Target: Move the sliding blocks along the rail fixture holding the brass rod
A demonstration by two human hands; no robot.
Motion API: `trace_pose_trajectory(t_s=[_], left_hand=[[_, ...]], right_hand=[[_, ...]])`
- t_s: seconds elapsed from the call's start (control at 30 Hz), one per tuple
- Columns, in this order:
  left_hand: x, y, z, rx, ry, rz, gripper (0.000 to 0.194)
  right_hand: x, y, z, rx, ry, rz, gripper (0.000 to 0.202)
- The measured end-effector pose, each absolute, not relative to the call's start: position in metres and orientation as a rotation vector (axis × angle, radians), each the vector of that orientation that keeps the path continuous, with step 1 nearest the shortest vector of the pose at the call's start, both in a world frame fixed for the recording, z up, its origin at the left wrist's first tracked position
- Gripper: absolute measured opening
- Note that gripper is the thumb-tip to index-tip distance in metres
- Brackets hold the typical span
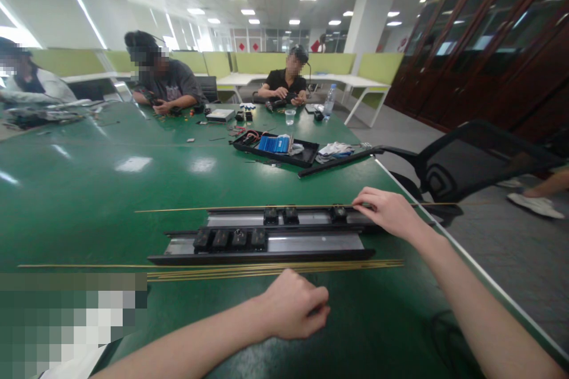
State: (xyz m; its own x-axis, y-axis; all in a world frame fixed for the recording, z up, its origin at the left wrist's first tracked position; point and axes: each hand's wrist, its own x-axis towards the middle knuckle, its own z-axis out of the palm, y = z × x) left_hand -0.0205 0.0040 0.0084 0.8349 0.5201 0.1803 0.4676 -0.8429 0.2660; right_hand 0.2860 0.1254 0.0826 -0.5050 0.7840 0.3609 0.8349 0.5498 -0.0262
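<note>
My right hand pinches a long thin brass-coloured rod between thumb and fingers. The rod lies along the back edge of the far black-edged metal channel and sticks out past both its ends. Inside that channel sit three small black blocks, one of them just left of my fingertips. In front lies a second channel, with several black blocks side by side in its left half. My left hand is curled into a loose fist on the table, just in front of several more brass-coloured rods.
Further back are a black tray with a blue finned part, a black bar, a plastic cup and a bottle. Other people sit across the green table. A mesh chair stands at right.
</note>
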Motion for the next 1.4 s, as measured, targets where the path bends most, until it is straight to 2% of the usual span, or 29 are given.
trace_pose_trajectory(t_s=[1.4], left_hand=[[-0.02,0.005,0.006,2.785,0.764,0.386,0.02]], right_hand=[[0.309,0.129,0.094,-1.473,-2.423,-0.043,0.024]])
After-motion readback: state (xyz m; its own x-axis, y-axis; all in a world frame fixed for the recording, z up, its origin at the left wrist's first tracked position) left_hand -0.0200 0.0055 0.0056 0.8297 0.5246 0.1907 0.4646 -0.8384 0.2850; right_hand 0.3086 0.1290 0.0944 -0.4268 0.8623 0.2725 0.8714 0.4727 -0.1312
